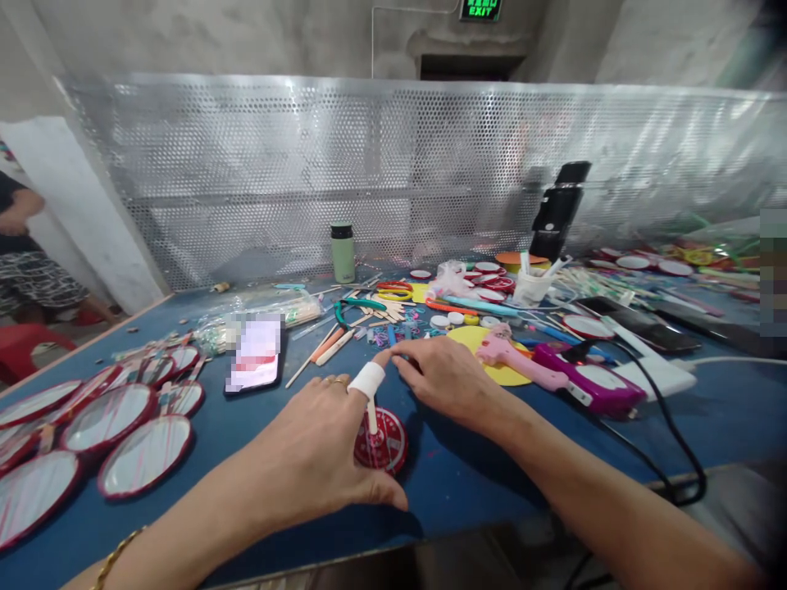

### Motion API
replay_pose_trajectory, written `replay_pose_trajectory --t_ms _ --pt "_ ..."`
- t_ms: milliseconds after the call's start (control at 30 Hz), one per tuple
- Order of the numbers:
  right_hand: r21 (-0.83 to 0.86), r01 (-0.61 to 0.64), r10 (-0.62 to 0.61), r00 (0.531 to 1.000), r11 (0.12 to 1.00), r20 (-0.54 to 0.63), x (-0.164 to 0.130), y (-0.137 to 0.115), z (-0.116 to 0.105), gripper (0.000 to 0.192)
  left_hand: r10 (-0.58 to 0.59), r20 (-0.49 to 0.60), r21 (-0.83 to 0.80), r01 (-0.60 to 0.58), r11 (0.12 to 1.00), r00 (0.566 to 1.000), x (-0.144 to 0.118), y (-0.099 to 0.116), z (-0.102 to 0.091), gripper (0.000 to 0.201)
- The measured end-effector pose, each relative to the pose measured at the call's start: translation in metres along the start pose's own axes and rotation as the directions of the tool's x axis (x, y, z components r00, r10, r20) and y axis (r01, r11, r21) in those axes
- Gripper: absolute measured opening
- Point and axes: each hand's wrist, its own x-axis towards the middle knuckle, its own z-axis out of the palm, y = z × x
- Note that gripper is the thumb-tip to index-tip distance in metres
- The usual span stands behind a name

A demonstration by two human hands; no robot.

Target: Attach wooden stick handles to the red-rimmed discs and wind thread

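Left hand (313, 459) lies palm down on the blue worktop (467, 483), fingers loosely spread; a white-taped finger (367, 379) points away from the person. Directly under its fingertips sits a small red round disc with a white stick (382, 442); the disc lies flat, the stick stands roughly upright out of its middle, long axis near vertical with a slight lean. Whether the hand pinches the stick or only rests against it I cannot tell. Right hand (443, 373) is just beyond the disc, palm down, fingers narrow and stretched leftward, fingertips close to the taped finger, holding nothing visible.

Near edge of the worktop runs just under both forearms. Bare blue surface lies to the right of the right forearm and in a strip between the hands and the near edge.

Left of the left hand: a cluster of red-rimmed round mirrors (123, 434), flat and crowding the left edge. Beyond the left hand, a smartphone (255, 354). Just right of the right hand, a pink glue gun (522, 360) on a yellow disc (476, 338), with black cables (664, 426) trailing to the near right edge. Beyond the hands, a litter of sticks and coloured bands, a green flask (343, 252), then a perforated metal screen (393, 164) closing the far edge.
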Motion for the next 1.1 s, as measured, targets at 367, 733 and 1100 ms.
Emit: replay_pose_trajectory --t_ms 367,733,1100 --pt "-0.004 -0.007 0.007 1.000 1.000 -0.013 0.000 0.001 0.001 0.028 0.030 0.010 0.065 -0.031 0.997 0.999 0.003 0.002 0.009 0.079" --pt "0.003 -0.006 0.006 1.000 1.000 -0.029 0.001 0.002 0.002 0.029 0.031 -0.022 0.031 -0.030 0.999 0.999 0.004 0.003 0.010 0.080" --pt "0.005 -0.012 0.012 1.000 1.000 -0.025 0.003 0.003 0.004 0.029 0.071 -0.070 0.034 -0.069 0.997 0.995 0.004 -0.002 0.013 0.075"
